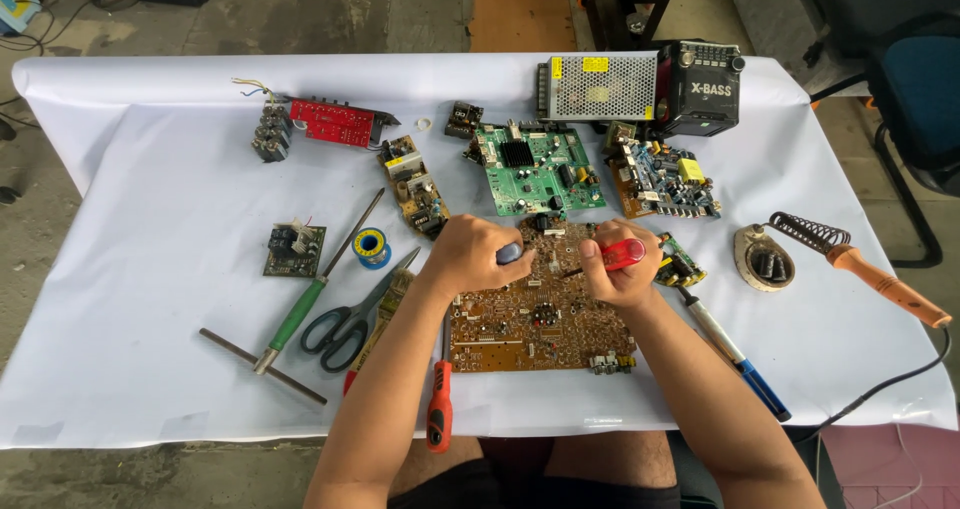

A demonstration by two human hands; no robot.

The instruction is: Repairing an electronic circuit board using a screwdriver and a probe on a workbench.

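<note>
Head view: left hand (475, 254) curled on blue-tipped tool (510, 253), right hand (620, 269) fisted round red-handled tool (622, 256) over brown board (535, 319).

the worktop (150, 369) is crowded in the middle and barer at its edges. the brown circuit board (540, 314) lies under both hands, hemmed in on the far side by the green board (530, 169) and the blue-and-orange board (665, 181). to its left, the scissors (350, 319), the green-handled tool (300, 304) and the solder spool (371, 246) block a low sideways sweep. to its right lie the blue-tipped pen tool (735, 354) and the soldering iron (880, 281) on its stand (765, 259). the red screwdriver (438, 409) lies at the near edge. the far-left white sheet and the near-left corner have room for a hand.
</note>
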